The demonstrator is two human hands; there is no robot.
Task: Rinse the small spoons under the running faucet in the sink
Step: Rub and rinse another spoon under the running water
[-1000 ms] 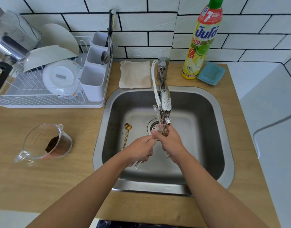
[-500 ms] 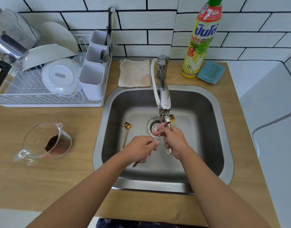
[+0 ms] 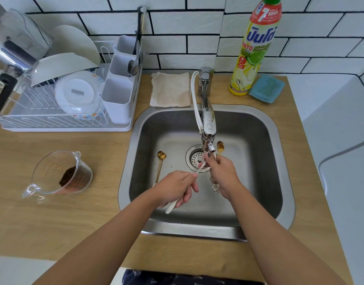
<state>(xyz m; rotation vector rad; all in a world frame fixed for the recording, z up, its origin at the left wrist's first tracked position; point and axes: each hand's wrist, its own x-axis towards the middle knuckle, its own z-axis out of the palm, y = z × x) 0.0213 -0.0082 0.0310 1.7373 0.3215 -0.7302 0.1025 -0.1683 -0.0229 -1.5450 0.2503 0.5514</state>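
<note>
Rinsing | left hand grips white spoon, bowl under faucet to catch water | right hand holds gold spoon beside, waiting.

Both bare forearms reach in from six o'clock toward twelve. The left hand is curled in a pinching grip; the right hand, at its three o'clock, is curled, thumb toward ten o'clock.

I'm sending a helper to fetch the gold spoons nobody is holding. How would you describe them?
Start at the steel sink. On its floor, left of the drain, lie the gold spoons, bowls toward the wall. Unlike the spoons in the hands under the faucet, these lie untouched.
</note>
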